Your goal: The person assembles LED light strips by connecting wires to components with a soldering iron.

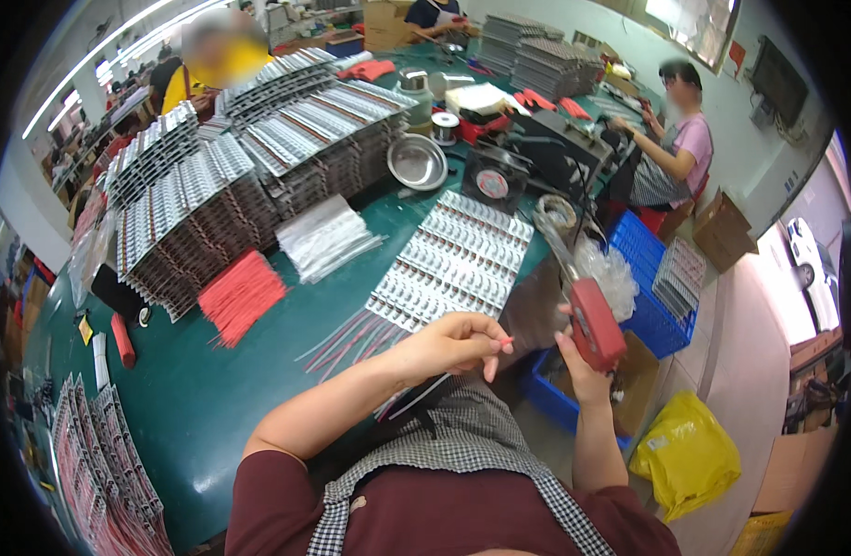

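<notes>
My left hand is closed in a pinch on a small red wire end, in front of my apron. To its right, my right hand grips a red block-shaped tool; a metal bar reaches from it toward the far side, and its exact kind cannot be made out. Just beyond my left hand, a flat panel with rows of small whitish parts lies on the green table. Loose red and grey wires stick out at the panel's near edge, partly hidden by my left forearm.
Left of the panel lie bundles of white wires and red wires, before tall panel stacks. A metal bowl and solder spool stand farther back. Blue crates and a yellow bag are at right. Co-workers sit beyond.
</notes>
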`<state>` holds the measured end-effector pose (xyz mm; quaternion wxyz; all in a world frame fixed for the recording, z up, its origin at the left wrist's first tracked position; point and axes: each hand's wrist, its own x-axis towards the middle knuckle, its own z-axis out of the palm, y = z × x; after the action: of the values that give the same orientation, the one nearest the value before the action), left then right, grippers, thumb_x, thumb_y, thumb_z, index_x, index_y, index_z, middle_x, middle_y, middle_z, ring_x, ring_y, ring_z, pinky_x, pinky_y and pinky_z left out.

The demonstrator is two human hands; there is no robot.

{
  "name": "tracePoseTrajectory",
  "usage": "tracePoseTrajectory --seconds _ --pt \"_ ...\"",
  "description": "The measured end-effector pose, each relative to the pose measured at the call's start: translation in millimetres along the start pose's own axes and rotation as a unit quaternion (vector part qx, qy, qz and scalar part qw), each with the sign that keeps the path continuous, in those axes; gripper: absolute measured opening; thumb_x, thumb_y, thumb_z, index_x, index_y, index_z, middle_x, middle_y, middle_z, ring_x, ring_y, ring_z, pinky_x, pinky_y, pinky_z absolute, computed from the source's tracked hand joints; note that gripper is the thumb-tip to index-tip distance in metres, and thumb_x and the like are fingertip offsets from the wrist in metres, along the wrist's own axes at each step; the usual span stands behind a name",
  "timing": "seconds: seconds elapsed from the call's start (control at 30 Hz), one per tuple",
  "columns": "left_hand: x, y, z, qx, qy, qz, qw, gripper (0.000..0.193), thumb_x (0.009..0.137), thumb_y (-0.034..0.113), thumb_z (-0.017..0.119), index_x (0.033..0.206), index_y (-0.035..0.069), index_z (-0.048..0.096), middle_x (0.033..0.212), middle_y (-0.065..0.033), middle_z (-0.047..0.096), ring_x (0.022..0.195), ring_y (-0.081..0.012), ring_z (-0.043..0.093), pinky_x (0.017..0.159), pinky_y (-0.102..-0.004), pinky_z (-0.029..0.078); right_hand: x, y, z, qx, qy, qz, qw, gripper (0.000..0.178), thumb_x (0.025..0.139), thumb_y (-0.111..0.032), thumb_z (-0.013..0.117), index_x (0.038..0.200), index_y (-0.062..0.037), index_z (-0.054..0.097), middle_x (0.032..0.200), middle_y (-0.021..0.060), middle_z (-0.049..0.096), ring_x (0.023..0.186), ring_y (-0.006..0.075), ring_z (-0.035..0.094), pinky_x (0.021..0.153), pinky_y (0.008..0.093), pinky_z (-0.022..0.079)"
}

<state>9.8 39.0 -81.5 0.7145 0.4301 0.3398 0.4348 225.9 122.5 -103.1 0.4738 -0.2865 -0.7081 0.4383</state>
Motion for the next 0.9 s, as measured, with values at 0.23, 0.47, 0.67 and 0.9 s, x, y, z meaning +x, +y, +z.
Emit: tracePoseTrajectory --seconds 0.23,0.47,0.67,0.9 --pt "-7.7 3.6 16.7 0.056 0.069 0.022 0.996 0.011 0.086 0.016 0.051 0.085 0.005 0.050 0.065 -0.0035 0.059 0.045 -0.0010 0.033 0.041 -0.0160 0.022 20.1 -1.9 11.8 0.018 -0.081 -0.137 0.987 0.052 0.072 0.008 0.057 0.122 0.0044 0.041 0.112 0.0158 0.055 0.101 0.0175 0.054 0.085 0.0275 0.043" --pt "2.9 -10.6 9.3 0.010 0.067 0.017 0.998 0.009 0.087 0.015 0.050 0.087 0.006 0.050 0.064 -0.0040 0.059 0.045 0.0000 0.032 0.039 -0.0156 0.018 15.9 7.6 11.6 -0.148 -0.156 -0.245 0.945 0.060 0.066 -0.012 0.066 0.120 -0.0014 0.045 0.107 0.0158 0.057 0.089 0.0285 0.060 0.075 0.0306 0.048" --pt "-1.3 -19.4 12.9 0.026 0.106 0.009 0.994 0.008 0.086 0.015 0.051 0.087 0.007 0.051 0.065 -0.0015 0.058 0.046 0.0001 0.033 0.040 -0.0151 0.021 2.7 12.6 13.5 -0.173 -0.147 -0.236 0.945 0.060 0.064 -0.016 0.068 0.118 -0.0002 0.047 0.107 0.0168 0.057 0.088 0.0285 0.060 0.074 0.0320 0.049" --pt "-59.5 -6.5 -36.3 0.087 0.327 0.022 0.941 0.007 0.084 0.010 0.053 0.089 0.006 0.055 0.069 -0.0001 0.056 0.049 0.0004 0.034 0.041 -0.0155 0.023 -32.6 14.0 -26.2 0.017 -0.095 0.096 0.991 0.049 0.069 0.001 0.066 0.114 0.0025 0.046 0.102 0.0132 0.055 0.063 0.0079 0.049 0.057 0.0199 0.043"
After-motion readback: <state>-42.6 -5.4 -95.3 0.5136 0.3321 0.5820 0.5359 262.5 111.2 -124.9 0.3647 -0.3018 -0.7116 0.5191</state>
